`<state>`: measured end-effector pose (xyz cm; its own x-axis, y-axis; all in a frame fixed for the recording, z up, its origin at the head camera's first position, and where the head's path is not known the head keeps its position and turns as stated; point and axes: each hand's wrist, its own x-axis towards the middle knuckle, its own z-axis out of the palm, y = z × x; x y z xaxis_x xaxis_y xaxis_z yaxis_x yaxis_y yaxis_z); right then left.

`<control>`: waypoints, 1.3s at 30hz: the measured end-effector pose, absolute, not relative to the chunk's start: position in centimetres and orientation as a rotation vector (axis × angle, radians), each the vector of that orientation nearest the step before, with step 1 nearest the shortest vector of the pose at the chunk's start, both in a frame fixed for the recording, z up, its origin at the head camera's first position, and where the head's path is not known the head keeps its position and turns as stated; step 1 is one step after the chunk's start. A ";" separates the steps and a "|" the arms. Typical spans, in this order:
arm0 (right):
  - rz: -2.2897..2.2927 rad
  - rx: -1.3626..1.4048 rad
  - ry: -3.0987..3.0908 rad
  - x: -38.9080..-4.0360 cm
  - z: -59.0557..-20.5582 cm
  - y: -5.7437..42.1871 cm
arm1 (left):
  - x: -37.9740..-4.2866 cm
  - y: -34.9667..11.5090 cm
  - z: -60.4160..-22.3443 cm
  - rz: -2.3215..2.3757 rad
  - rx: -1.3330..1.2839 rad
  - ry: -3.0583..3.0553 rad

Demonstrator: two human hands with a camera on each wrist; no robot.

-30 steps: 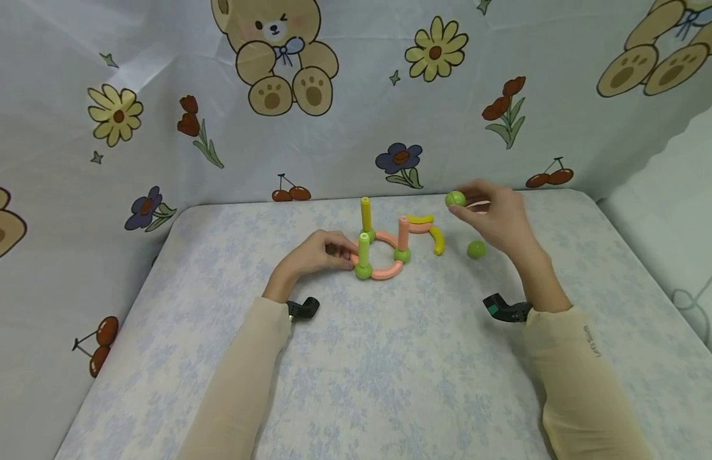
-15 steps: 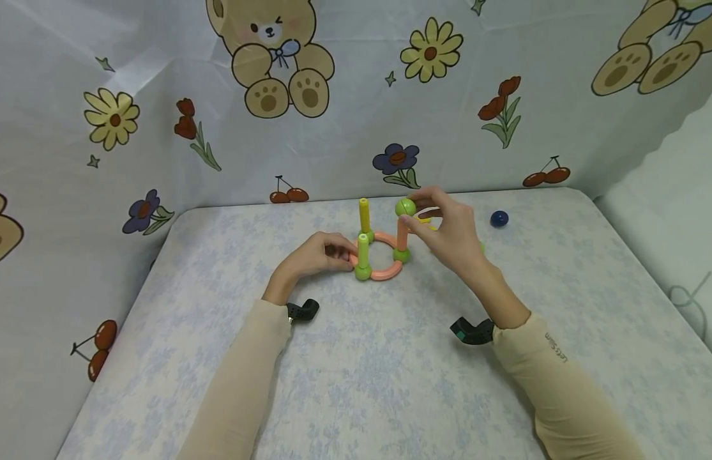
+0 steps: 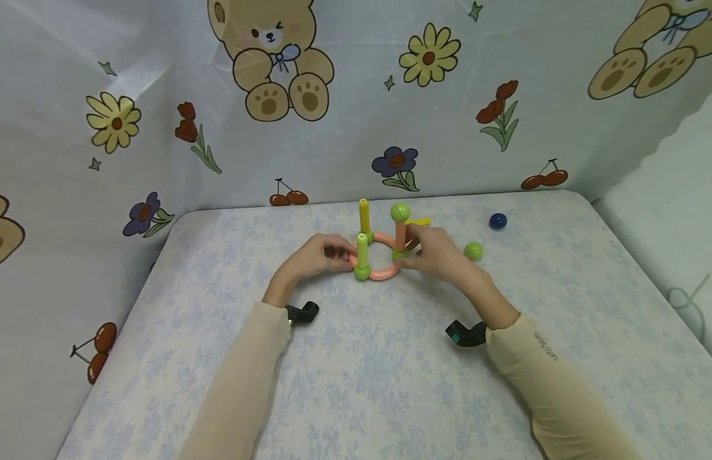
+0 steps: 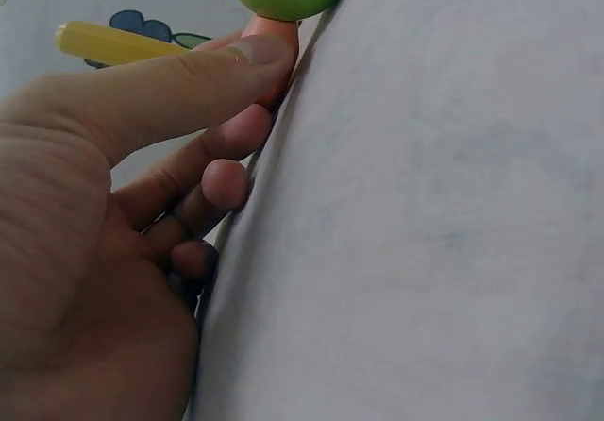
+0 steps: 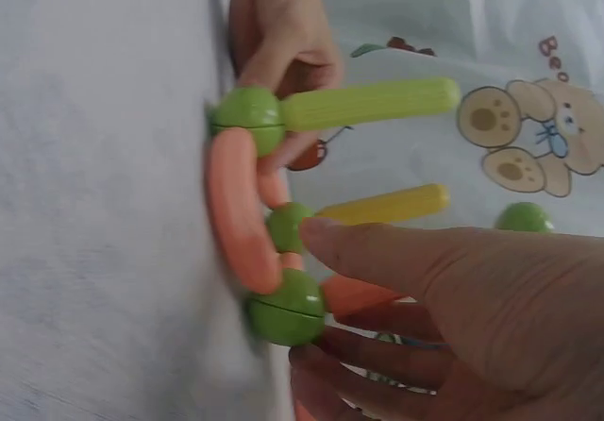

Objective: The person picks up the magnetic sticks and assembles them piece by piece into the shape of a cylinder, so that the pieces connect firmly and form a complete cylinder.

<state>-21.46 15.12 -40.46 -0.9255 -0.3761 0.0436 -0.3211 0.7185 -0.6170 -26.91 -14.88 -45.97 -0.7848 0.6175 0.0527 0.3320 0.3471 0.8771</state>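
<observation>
A ring of curved pink rods (image 3: 384, 275) joined by green balls lies on the table. From it rise a light-green rod (image 3: 363, 250), a yellow rod (image 3: 364, 216) and a pink rod (image 3: 400, 235). A green ball (image 3: 400, 212) sits atop the pink rod. My left hand (image 3: 317, 254) pinches the ring's left side; in the left wrist view, thumb and fingers hold a pink piece (image 4: 274, 32). With thumb and fingers on either side, my right hand (image 3: 442, 255) grips the green joint ball (image 5: 288, 308) at the pink rod's base.
To the right lie a loose green ball (image 3: 473, 251) and a dark blue ball (image 3: 497, 221). A yellow curved piece (image 3: 420, 222) shows behind my right hand, partly hidden. A patterned curtain (image 3: 344, 128) hangs at the table's back edge.
My right hand carried a green ball left to the pink rod's top, let go, and moved down to the base. The dark blue ball came into sight. My left hand stayed put.
</observation>
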 end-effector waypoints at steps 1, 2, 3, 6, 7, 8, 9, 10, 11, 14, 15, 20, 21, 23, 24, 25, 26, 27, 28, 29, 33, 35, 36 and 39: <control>-0.983 -0.570 2.823 -21.5 -40.8 15.0 | -26.9 -14.9 -46.0 1.413 0.845 2.335; -0.977 -0.557 2.820 -21.5 -41.1 14.8 | -26.8 -14.9 -46.0 1.415 0.846 2.344; -0.978 -0.549 2.819 -21.6 -41.4 14.7 | -26.8 -14.9 -46.0 1.418 0.848 2.350; -0.995 -0.520 2.836 -21.7 -41.9 14.6 | -26.9 -15.0 -46.2 1.425 0.864 2.344; -1.007 -0.508 2.838 -21.8 -42.1 14.6 | -27.0 -15.0 -46.3 1.427 0.872 2.335; -1.021 -0.498 2.837 -21.8 -42.2 14.6 | -27.0 -15.1 -46.3 1.429 0.874 2.324; -1.037 -0.492 2.836 -21.8 -42.3 14.7 | -27.0 -15.1 -46.3 1.430 0.876 2.307; -1.054 -0.486 2.834 -21.9 -42.4 14.7 | -27.0 -15.1 -46.3 1.431 0.876 2.285; -1.072 -0.479 2.834 -21.9 -42.5 14.8 | -27.0 -15.2 -46.3 1.433 0.873 2.265; -1.130 -0.474 2.823 -22.1 -43.0 14.9 | -26.9 -15.3 -46.1 1.459 0.851 2.226; -1.151 -0.472 2.818 -22.1 -43.1 14.9 | -26.9 -15.4 -46.1 1.470 0.841 2.230; -1.235 -0.508 2.777 -22.4 -43.7 14.9 | -26.8 -15.5 -46.1 1.557 0.725 2.333; -1.246 -0.516 2.770 -22.4 -43.7 14.9 | -26.8 -15.4 -46.1 1.565 0.703 2.345; -1.267 -0.536 2.754 -22.4 -43.8 14.8 | -26.9 -15.4 -46.1 1.558 0.694 2.350; -1.283 -0.542 2.741 -22.4 -43.8 14.8 | -26.9 -15.4 -46.0 1.543 0.701 2.347; -1.294 -0.551 2.733 -22.5 -43.8 14.8 | -27.0 -15.4 -46.0 1.526 0.712 2.340; -1.301 -0.559 2.728 -22.5 -43.8 14.7 | -27.0 -15.4 -45.9 1.505 0.730 2.332; -1.313 -0.563 2.721 -22.5 -43.8 14.7 | -27.1 -15.5 -45.8 1.477 0.751 2.329; -1.326 -0.566 2.715 -22.5 -43.9 14.6 | -27.1 -15.5 -45.7 1.454 0.772 2.320; -1.334 -0.565 2.716 -22.6 -43.9 14.6 | -27.1 -15.5 -45.7 1.436 0.791 2.311; -1.378 -0.527 2.745 -22.6 -44.4 14.4 | -27.0 -15.4 -45.6 1.375 0.828 2.302; -1.398 -0.502 2.766 -22.5 -44.5 14.3 | -26.9 -15.3 -45.6 1.366 0.829 2.305; -1.407 -0.489 2.779 -22.5 -44.6 14.3 | -26.9 -15.3 -45.6 1.366 0.824 2.311; -1.411 -0.463 2.842 -22.5 -44.3 14.5 | -26.8 -15.1 -45.6 1.378 0.801 2.325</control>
<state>-22.45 14.48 -44.26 -0.9563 -0.2271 0.1843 -0.2841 0.5717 -0.7697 -26.75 -15.10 -45.64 -0.7911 0.6117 0.0088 0.3013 0.3771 0.8758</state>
